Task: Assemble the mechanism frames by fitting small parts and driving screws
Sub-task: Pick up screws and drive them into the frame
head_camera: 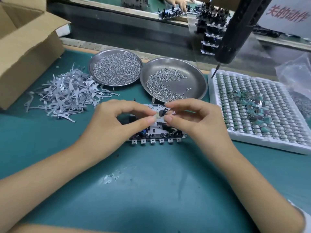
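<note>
The mechanism frame [157, 132] is laid flat on the green mat [151, 190], its long axis running left to right, with a row of metal tabs along the near edge. Much of its upper face is hidden by both hands. The left hand [116, 121] is held over its left part, thumb and forefinger pressed together at a small pale part [157, 116]. The right hand [193, 118] is curled over the right part, fingertips pinched beside a black round piece [162, 113]; what is pinched cannot be made out. Two steel dishes of screws [116, 68] [173, 79] are set just beyond.
</note>
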The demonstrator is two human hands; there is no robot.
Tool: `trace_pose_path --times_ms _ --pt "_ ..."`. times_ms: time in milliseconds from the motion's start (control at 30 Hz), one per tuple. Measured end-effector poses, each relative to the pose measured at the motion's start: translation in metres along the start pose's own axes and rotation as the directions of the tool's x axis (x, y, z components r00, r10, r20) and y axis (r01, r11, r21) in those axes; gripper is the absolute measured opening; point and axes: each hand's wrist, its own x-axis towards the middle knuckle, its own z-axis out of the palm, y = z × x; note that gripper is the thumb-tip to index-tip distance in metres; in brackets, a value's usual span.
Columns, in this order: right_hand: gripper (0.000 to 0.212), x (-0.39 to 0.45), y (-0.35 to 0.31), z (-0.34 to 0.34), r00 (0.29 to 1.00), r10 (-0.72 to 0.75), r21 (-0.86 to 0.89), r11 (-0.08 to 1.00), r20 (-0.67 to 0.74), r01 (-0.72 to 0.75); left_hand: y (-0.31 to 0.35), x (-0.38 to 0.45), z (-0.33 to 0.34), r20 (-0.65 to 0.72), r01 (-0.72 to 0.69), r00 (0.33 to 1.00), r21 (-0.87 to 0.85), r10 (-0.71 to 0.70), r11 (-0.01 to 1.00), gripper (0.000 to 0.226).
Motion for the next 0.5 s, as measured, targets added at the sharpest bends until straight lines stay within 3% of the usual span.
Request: trace_pose_path --times_ms 167,367,501 --pt "0.016 -0.0041 0.0006 0.0013 0.974 -0.198 -0.335 0.915 0.114 0.225 -0.0013 0.0012 -0.0042 0.048 -0.084 0.996 0.203 0.075 0.976 0.013" --pt "0.020 -0.0040 0.0017 -0.0024 0.955 -0.251 -0.415 0.861 0.158 0.295 -0.0004 -0.0003 -0.0029 0.068 -0.127 0.991 0.270 0.113 0.954 0.014" --pt "0.022 -0.0016 0.0015 -0.0081 0.962 -0.198 -0.435 0.861 0.188 0.262 -0.0010 -0.0004 -0.0020 0.072 -0.123 0.992 0.301 0.106 0.945 0.014"
